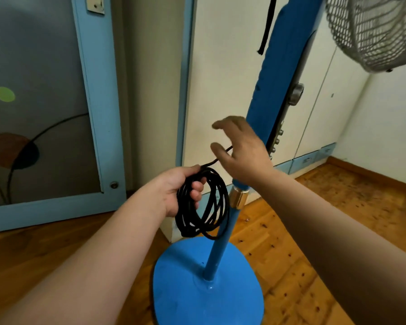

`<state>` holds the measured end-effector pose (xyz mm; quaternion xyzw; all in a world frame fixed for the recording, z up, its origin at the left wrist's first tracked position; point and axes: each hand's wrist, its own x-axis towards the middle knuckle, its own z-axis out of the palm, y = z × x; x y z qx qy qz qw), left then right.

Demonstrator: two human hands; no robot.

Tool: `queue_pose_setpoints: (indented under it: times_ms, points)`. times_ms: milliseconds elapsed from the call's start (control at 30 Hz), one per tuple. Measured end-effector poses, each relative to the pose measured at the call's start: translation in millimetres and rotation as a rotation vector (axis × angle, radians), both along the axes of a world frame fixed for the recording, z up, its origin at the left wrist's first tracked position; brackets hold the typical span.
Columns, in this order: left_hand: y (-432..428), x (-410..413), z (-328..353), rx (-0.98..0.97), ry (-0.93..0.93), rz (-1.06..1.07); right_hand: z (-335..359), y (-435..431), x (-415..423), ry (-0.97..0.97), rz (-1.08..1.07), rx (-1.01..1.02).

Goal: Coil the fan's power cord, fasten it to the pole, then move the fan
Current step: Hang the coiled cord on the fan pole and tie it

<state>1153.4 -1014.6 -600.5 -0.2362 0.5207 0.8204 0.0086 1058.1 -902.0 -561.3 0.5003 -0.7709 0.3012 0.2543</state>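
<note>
A blue pedestal fan stands in front of me: round base (185, 289), slanted pole (223, 242) with a brass collar (238, 197), and grey mesh head (375, 29) at top right. My left hand (181, 188) grips a coil of black power cord (209, 207) of several loops, hanging just left of the pole. A free strand (212, 162) runs up from the coil to my right hand (239, 151). That hand hovers beside the pole with its fingers spread and relaxed, the strand passing under them. Where the strand ends is hidden behind the hand.
A blue-framed door (99, 113) with a grey panel stands at left. White cabinets (220, 90) with blue trim line the wall behind the fan. A black strap (266, 26) hangs near the top. The floor (338, 207) is wooden parquet.
</note>
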Motion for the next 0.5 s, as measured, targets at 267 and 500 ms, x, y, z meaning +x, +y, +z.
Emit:
queue_pose_setpoints:
  times_ms: [267,500]
  points:
    - [9.2,-4.0,53.7,0.138,0.108,0.019,73.9,-12.0,-12.2,-0.295,-0.122,-0.136]
    - [12.6,-13.0,99.3,0.212,0.186,0.104,123.0,-21.3,-13.1,-0.337,-0.131,-0.218]
